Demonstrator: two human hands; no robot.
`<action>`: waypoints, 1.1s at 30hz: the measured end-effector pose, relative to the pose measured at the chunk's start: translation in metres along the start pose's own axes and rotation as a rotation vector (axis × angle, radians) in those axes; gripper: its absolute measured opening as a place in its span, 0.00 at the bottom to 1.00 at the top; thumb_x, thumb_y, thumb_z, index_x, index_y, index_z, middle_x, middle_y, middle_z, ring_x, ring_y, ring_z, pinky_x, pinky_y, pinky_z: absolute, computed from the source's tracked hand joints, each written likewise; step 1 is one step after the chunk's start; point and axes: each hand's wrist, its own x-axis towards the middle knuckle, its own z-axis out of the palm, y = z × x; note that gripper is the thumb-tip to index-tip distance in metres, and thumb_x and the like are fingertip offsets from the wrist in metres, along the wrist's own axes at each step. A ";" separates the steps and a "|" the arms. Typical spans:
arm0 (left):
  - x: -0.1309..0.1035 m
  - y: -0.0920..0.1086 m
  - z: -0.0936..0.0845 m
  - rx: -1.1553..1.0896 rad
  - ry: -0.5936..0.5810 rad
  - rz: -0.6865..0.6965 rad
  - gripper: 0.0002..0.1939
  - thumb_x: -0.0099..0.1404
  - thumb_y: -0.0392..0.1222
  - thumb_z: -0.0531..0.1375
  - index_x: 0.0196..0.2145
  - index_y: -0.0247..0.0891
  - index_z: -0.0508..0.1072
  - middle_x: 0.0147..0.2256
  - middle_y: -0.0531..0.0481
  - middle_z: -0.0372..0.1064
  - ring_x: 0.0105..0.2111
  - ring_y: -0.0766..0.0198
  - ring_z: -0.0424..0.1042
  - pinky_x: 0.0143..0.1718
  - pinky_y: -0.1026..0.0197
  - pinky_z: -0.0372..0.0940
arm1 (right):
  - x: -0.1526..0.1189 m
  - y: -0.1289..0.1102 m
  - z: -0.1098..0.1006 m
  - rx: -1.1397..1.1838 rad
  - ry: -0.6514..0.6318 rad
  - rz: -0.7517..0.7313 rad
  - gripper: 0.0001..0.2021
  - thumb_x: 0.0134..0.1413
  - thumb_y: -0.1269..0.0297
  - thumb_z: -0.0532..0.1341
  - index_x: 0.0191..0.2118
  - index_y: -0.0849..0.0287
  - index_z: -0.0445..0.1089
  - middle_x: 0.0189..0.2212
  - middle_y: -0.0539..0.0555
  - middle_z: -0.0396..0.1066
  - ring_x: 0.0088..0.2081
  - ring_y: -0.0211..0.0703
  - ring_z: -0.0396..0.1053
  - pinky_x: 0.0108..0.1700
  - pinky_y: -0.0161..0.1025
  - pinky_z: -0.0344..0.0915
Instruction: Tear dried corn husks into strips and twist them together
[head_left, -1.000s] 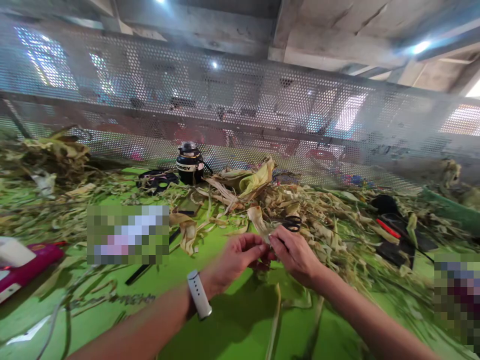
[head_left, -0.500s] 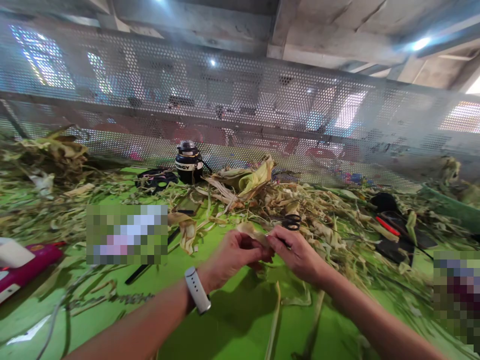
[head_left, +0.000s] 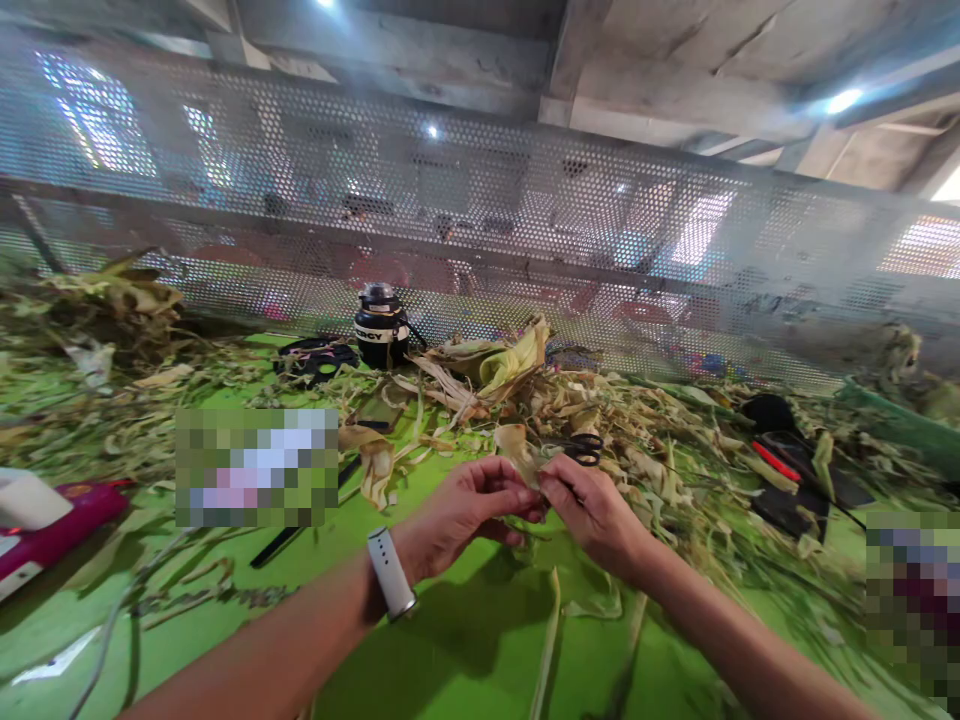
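A pale dried corn husk piece (head_left: 513, 442) stands up between my hands over the green table (head_left: 450, 670). My left hand (head_left: 476, 505), with a white watch strap (head_left: 391, 574) on the wrist, pinches the lower end of the husk. Close against it, my right hand (head_left: 592, 505) grips the same piece with thumb and curled fingers. The fingers hide much of the held part. Just beyond my right hand lie scissors with black handles (head_left: 586, 449). Narrow husk strips (head_left: 548, 640) lie on the table below the hands.
Loose husk scraps (head_left: 637, 410) spread across the back and sides. A black bottle (head_left: 379, 330) stands before a perforated metal screen (head_left: 480, 190). A magenta device (head_left: 64, 530) is at the left, a red-handled tool (head_left: 776, 460) at the right. Two patches are blurred out.
The husk between my hands has turned more upright and shows more above the fingers. My hands stay close together in nearly the same place.
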 end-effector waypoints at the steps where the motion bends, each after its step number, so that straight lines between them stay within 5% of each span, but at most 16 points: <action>1: 0.000 0.000 0.000 0.017 -0.014 0.005 0.14 0.46 0.41 0.70 0.29 0.34 0.72 0.27 0.51 0.73 0.29 0.65 0.73 0.24 0.68 0.64 | 0.000 0.000 -0.001 -0.034 -0.006 -0.010 0.14 0.63 0.62 0.48 0.25 0.57 0.57 0.21 0.47 0.58 0.24 0.35 0.56 0.27 0.32 0.54; 11: 0.004 0.001 -0.002 0.107 0.019 0.038 0.13 0.44 0.41 0.71 0.26 0.33 0.74 0.23 0.53 0.72 0.22 0.70 0.71 0.22 0.70 0.60 | 0.000 0.001 0.001 -0.025 -0.043 0.021 0.14 0.62 0.62 0.48 0.24 0.58 0.57 0.20 0.46 0.56 0.23 0.34 0.55 0.25 0.32 0.52; 15: 0.007 -0.001 -0.008 -0.025 0.030 0.016 0.13 0.43 0.37 0.72 0.25 0.32 0.73 0.23 0.52 0.73 0.22 0.71 0.70 0.22 0.71 0.61 | 0.001 0.002 -0.003 0.047 0.051 0.049 0.16 0.62 0.60 0.50 0.23 0.58 0.56 0.19 0.45 0.54 0.21 0.33 0.53 0.23 0.31 0.52; 22: 0.011 -0.002 -0.013 -0.246 -0.017 -0.041 0.10 0.44 0.30 0.71 0.23 0.31 0.72 0.22 0.51 0.72 0.20 0.73 0.70 0.20 0.75 0.62 | 0.004 0.004 -0.006 0.156 0.086 -0.264 0.03 0.57 0.65 0.60 0.37 0.57 0.70 0.28 0.50 0.66 0.29 0.36 0.65 0.30 0.33 0.62; 29: 0.008 -0.004 -0.009 -0.300 -0.104 -0.100 0.08 0.46 0.27 0.69 0.22 0.30 0.72 0.21 0.50 0.72 0.19 0.73 0.70 0.18 0.75 0.63 | 0.003 0.006 -0.005 0.399 0.044 -0.179 0.04 0.56 0.63 0.61 0.33 0.57 0.69 0.27 0.50 0.65 0.28 0.36 0.65 0.28 0.33 0.63; 33: 0.007 -0.004 -0.007 -0.324 -0.105 -0.123 0.06 0.48 0.26 0.68 0.22 0.29 0.73 0.20 0.50 0.72 0.18 0.74 0.69 0.19 0.76 0.64 | 0.002 0.008 -0.001 0.265 0.162 -0.272 0.03 0.55 0.65 0.62 0.32 0.56 0.68 0.26 0.49 0.66 0.28 0.36 0.65 0.29 0.33 0.63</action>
